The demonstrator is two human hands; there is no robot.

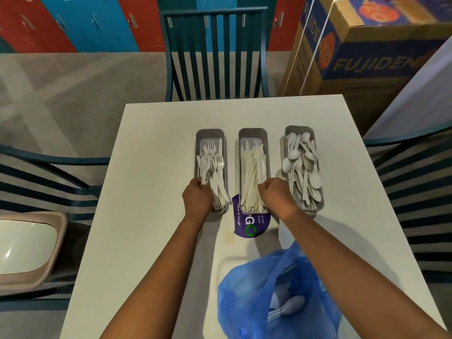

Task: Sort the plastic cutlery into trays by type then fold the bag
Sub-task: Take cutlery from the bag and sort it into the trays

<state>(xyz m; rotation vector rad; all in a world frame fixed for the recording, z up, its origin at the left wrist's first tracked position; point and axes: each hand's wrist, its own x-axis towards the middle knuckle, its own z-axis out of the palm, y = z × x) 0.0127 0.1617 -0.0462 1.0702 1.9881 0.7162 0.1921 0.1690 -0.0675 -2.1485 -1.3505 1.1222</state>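
Nearest: blue bag [269, 297] at the table's near edge, open and crumpled, a few spoons [286, 308] visible through the plastic. Sorting judged nearly done, not finished; bag fold not yet started.

Purple sticker [252, 223] on the white table [146, 192], partly covered by the near end of the middle tray.

Left hand [197, 198] curled round fork handles at the near end of the fork tray [211, 133]; a bunch of forks [211, 165] is gripped. Right hand [275, 194] fisted over the near right corner of the knife tray [253, 133]; a knife [252, 172] or two appears pinched, but the grip is hidden under the knuckles, so it cannot be told for sure.

Spoon tray [302, 132] to the right, heaped with spoons, untouched.

Far side: blue chair [215, 52], cardboard box [367, 57], lockers behind.

Risks:
- Fork handles overhang the tray's near rim; a sideways release could spill them onto the table.
- Tines are tangled; one lifted fork may drag neighbours out.
- A knife blade looks to be mixed into the fork tray's far right; could be left mis-sorted.
- Spoon heap stands above the rim; adding the bag's remainder may cause slide-off.
- Bag could be folded with spoons inside if not emptied.
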